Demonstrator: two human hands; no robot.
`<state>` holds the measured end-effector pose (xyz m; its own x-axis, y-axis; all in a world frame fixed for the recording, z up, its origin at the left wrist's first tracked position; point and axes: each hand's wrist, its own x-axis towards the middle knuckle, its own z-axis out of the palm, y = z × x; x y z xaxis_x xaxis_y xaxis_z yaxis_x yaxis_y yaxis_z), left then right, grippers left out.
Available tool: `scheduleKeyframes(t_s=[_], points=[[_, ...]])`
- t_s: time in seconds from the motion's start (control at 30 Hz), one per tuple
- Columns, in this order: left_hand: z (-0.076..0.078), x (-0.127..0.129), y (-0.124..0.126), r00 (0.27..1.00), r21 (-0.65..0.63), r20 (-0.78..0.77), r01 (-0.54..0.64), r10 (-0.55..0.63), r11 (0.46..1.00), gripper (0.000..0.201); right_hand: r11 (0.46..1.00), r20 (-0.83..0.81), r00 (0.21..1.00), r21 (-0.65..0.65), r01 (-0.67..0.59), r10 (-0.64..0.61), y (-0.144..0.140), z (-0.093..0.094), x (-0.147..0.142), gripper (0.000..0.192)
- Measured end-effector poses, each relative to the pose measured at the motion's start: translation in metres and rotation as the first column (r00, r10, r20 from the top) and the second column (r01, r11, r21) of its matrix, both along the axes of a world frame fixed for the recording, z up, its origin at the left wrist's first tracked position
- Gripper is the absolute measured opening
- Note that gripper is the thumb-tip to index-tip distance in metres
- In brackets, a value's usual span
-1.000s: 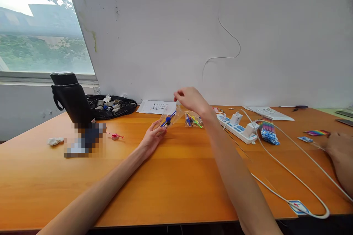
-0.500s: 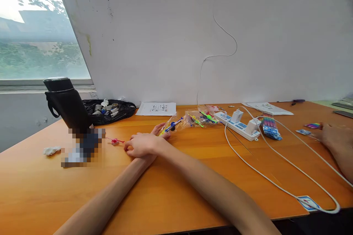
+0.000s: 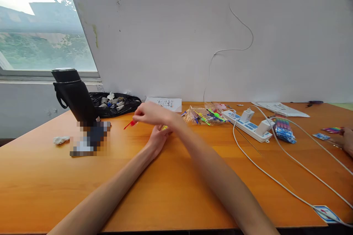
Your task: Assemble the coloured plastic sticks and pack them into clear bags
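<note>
Right hand [image 3: 150, 114] raised a little above the orange wooden table [image 3: 171, 191], fingers pinched on a small red plastic piece with thin stem [image 3: 130, 124]. Left hand [image 3: 157, 140] resting on the table below it, palm up and loosely open, seeming to touch a yellow bit of a clear plastic packet, mostly hidden. More clear packets of colourful small sticks [image 3: 205, 115] lying near, beside the white power strip [image 3: 249, 124]. Thin pinch only: red piece could slip and roll toward the black bottle [image 3: 75, 97]. Crossed forearms could knock the hidden packet.
</note>
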<state>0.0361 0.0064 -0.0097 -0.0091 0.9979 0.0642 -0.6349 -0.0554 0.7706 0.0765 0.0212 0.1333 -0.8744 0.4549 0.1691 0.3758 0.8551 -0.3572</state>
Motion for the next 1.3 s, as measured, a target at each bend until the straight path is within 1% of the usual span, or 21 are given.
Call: scheduleKeyframes(t_s=[0.03,0.1,0.17,0.2,0.23,0.3,0.37,0.4,0.5,0.57,0.63,0.7,0.77,0.83,0.93,1.03,1.17,1.23,1.3], points=[[0.002,0.0,-0.001,1.0,0.005,-0.002,-0.023,0.023,1.0,0.058,0.999,-0.032,0.999,-0.001,0.039,-0.039,-0.002,0.015,0.017,0.029],[0.006,0.0,-0.002,0.998,0.01,-0.017,-0.065,0.066,0.998,0.056,0.983,-0.112,0.978,0.016,0.181,-0.178,-0.007,0.042,0.055,0.033],[0.008,-0.002,-0.003,0.996,0.003,-0.021,-0.083,0.083,0.997,0.056,0.945,-0.204,0.928,0.031,0.325,-0.312,-0.013,0.063,0.093,0.035],[0.009,-0.003,-0.003,0.997,-0.002,-0.015,-0.079,0.078,0.997,0.057,0.92,-0.233,0.897,0.025,0.392,-0.376,-0.015,0.07,0.11,0.035],[0.01,-0.004,-0.003,0.997,-0.009,-0.005,-0.072,0.072,0.997,0.058,0.892,-0.258,0.864,0.015,0.451,-0.432,-0.017,0.074,0.126,0.035],[0.011,-0.006,-0.003,0.998,-0.023,0.016,-0.059,0.06,0.998,0.06,0.849,-0.266,0.817,-0.014,0.527,-0.511,-0.018,0.079,0.151,0.035],[0.012,-0.007,-0.003,0.999,-0.028,0.024,-0.045,0.046,0.999,0.06,0.824,-0.233,0.797,-0.035,0.566,-0.557,-0.017,0.08,0.167,0.035],[0.012,-0.007,-0.004,0.999,-0.024,0.023,-0.039,0.039,0.999,0.059,0.82,-0.201,0.799,-0.046,0.571,-0.567,-0.016,0.079,0.172,0.036],[0.011,-0.007,-0.005,1.0,0.011,0.004,-0.02,0.02,1.0,0.059,0.839,-0.074,0.837,-0.091,0.536,-0.542,-0.011,0.075,0.171,0.035],[0.011,-0.006,-0.005,1.0,0.039,-0.013,-0.012,0.012,0.999,0.059,0.859,-0.009,0.864,-0.105,0.5,-0.504,-0.008,0.07,0.161,0.034],[0.01,-0.006,-0.005,1.0,0.057,-0.028,0.0,0.002,0.998,0.058,0.876,0.04,0.881,-0.09,0.473,-0.472,-0.005,0.064,0.149,0.032],[0.01,-0.006,-0.004,0.999,0.064,-0.033,0.012,-0.01,0.998,0.057,0.907,0.086,0.911,-0.097,0.41,-0.402,-0.001,0.057,0.138,0.03],[0.009,-0.005,-0.004,0.999,0.06,-0.032,0.018,-0.016,0.998,0.055,0.934,0.109,0.941,-0.134,0.332,-0.319,0.003,0.05,0.13,0.028],[0.009,-0.005,-0.003,0.999,0.042,-0.027,0.018,-0.017,0.999,0.054,0.937,0.105,0.946,-0.14,0.32,-0.307,0.006,0.046,0.126,0.027],[0.01,-0.005,-0.003,1.0,0.009,-0.022,0.004,-0.003,1.0,0.057,0.928,0.085,0.93,-0.086,0.363,-0.356,0.008,0.043,0.125,0.025],[0.012,-0.004,-0.004,1.0,0.011,-0.019,-0.011,0.011,1.0,0.058,0.941,0.064,0.943,-0.067,0.332,-0.328,0.008,0.044,0.124,0.021],[0.018,-0.004,-0.01,1.0,0.051,0.003,-0.022,0.021,0.998,0.058,0.938,0.007,0.938,-0.006,0.347,-0.347,0.007,0.046,0.124,0.019],[0.02,-0.005,-0.011,1.0,0.091,0.028,-0.016,0.013,0.996,0.054,0.933,-0.053,0.933,0.03,0.359,-0.357,0.005,0.05,0.126,0.019],[0.02,-0.009,-0.011,0.998,0.098,0.059,-0.005,-0.001,0.995,0.047,0.937,-0.113,0.934,0.046,0.346,-0.339,0.004,0.053,0.131,0.02]])
